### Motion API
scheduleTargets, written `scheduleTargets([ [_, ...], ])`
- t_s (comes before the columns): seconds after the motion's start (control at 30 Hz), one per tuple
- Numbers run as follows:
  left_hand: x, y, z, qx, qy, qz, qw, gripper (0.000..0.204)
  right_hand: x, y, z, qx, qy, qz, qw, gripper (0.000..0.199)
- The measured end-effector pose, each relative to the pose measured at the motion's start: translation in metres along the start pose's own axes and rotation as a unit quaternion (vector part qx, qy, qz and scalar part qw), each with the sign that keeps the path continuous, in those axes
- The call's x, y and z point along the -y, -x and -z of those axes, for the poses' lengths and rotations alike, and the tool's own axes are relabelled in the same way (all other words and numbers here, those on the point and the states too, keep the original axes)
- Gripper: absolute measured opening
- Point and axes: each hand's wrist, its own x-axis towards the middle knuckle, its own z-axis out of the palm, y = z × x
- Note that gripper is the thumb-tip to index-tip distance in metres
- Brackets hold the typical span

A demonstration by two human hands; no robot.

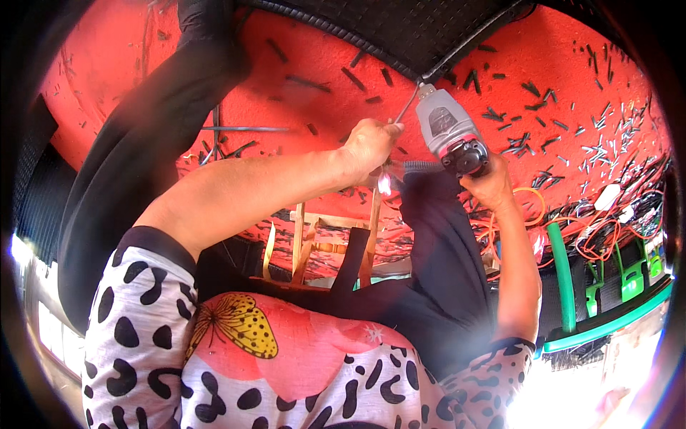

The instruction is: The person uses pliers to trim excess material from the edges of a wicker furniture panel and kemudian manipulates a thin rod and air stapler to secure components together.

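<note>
My right hand [488, 184] grips a grey handheld power tool [449, 132] with a black nose, held above the red carpet [314, 64]. A black cord [471, 39] runs from its rear toward the upper right. My left hand [368, 146] is just left of the tool, its fingers closed on a thin grey wire [406, 106] that rises toward the tool's rear. A small bright pink glow [384, 184] shows under the left hand. My legs in black trousers [436, 264] lie below both hands.
Several short black and grey strip offcuts [600, 143] litter the carpet. A small wooden frame [321, 243] stands under my left arm. Orange wires [593, 236], a white box [607, 196] and green tubing [564, 275] lie at right. A black mat [400, 25] is at top.
</note>
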Motion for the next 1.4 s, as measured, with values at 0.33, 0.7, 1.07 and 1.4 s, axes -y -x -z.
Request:
scheduleTargets([
  [0.33,-0.013,0.018,-0.008,-0.036,0.018,0.01,0.999,0.031,0.006,-0.003,-0.005,0.01,0.109,-0.028,0.994,0.066],
  [0.7,-0.034,0.032,0.001,-0.071,-0.017,0.11,0.991,0.027,0.014,-0.003,-0.007,0.005,0.107,-0.033,0.994,0.067],
  [1.07,-0.039,0.016,0.044,-0.158,-0.101,0.041,0.981,0.035,0.014,-0.006,-0.007,-0.009,0.133,-0.033,0.99,0.045],
  [1.4,-0.049,0.031,0.052,-0.206,-0.142,0.01,0.968,0.033,0.003,-0.007,-0.008,0.001,0.092,-0.023,0.995,0.049],
])
